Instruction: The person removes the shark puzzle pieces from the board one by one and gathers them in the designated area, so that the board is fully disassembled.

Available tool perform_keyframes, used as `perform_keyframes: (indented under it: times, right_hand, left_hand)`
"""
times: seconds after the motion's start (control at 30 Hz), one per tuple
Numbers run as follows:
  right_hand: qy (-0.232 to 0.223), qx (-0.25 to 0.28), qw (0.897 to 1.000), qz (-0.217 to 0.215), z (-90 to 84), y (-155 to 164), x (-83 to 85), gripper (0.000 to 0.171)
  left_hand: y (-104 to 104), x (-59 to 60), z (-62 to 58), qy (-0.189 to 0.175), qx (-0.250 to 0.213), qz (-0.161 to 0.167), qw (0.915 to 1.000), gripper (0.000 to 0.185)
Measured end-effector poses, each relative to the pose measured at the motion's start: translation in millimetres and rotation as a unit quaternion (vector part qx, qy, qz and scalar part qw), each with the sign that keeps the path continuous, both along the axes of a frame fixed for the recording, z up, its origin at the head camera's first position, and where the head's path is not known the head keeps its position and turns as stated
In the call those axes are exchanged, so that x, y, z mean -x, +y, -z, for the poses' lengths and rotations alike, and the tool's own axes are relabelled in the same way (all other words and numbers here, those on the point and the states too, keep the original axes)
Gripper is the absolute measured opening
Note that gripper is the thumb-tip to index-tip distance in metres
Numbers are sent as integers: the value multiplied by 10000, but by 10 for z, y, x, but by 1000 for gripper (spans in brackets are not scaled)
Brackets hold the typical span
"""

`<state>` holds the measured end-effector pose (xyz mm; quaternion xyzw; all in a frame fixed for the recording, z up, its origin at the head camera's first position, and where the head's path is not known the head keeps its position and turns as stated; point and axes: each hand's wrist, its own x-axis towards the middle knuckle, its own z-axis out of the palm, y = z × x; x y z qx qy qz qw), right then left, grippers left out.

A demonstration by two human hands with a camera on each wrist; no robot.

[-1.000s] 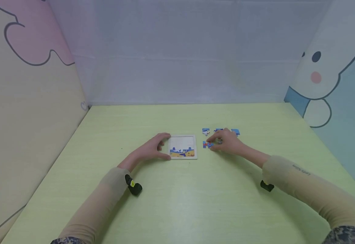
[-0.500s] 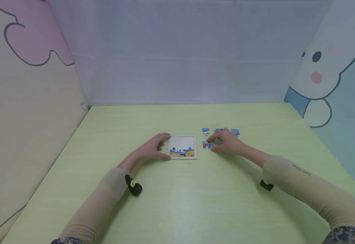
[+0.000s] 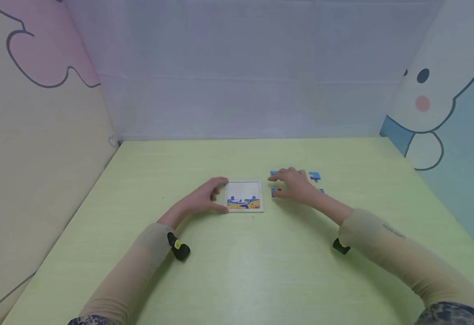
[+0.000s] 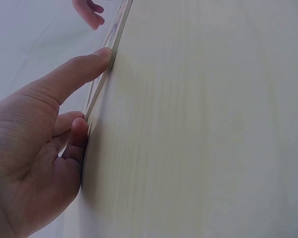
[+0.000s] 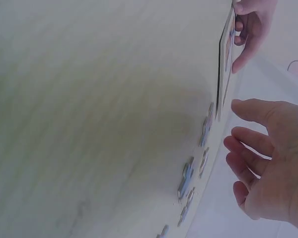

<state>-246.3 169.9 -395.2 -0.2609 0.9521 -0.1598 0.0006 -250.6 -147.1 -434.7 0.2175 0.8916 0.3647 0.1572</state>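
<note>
My left hand [image 3: 201, 197] holds a small square puzzle frame [image 3: 262, 198] by its left side, thumb at the near corner and fingers at the far one. Fitted pieces [image 3: 243, 204] with a yellow and blue picture fill the bottom of the frame; above them its white base shows. My right hand [image 3: 297, 186] hovers over the loose jigsaw pieces right of the frame, thumb and fingers apart with nothing between them. Beneath it lie a blue piece [image 3: 315, 176] and a red and blue piece [image 3: 273, 193], partly covered. In the right wrist view, several pieces [image 5: 186, 177] lie flat below the fingers.
The pale green table [image 3: 237, 271] runs back to a plain white cloth backdrop [image 3: 237, 72]. Side panels with cartoon prints [image 3: 422, 104] stand at left and right. Each wrist carries a black camera [image 3: 180, 251].
My right hand has shifted left and slightly away from me, and its thumb and fingers have spread. It now covers other loose pieces. The left hand and frame have stayed put.
</note>
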Motion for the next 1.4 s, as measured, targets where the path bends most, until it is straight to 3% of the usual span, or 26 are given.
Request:
perform_keyframes:
  times: [0.2,0.33,0.47,0.67,0.87,1.03,1.4]
  right_hand:
    - [260,451,9981,-330,90,-165,-84,41]
    - [-15,539,9977,-421,134,-265,-134,43]
    - [-318,443,9970,-540,148,-339,-182,44]
    - [-284,208,9964,-773,107,-419,-205,36]
    - [-339,-116,9941,-1024,75,-448,-161,37]
    - [-566,29,9891,-1359,69,-444,-126,38]
    - [-1078,-233,9813,-1578,-14,-467,-51,43]
  left_hand:
    - [2,2,2,17,6,18,10000,95]
    - [7,2,-7,31,3,37,10000,95]
    - [6,-3,-23,8,-24,40,10000,94]
    - [2,-1,-18,-20,-21,39,10000,93]
    - [1,-3,-18,-37,-27,52,10000,93]
    - [0,-1,-24,-25,-1,59,10000,93]
    - [14,-4,-67,108,16,177,9998,92]
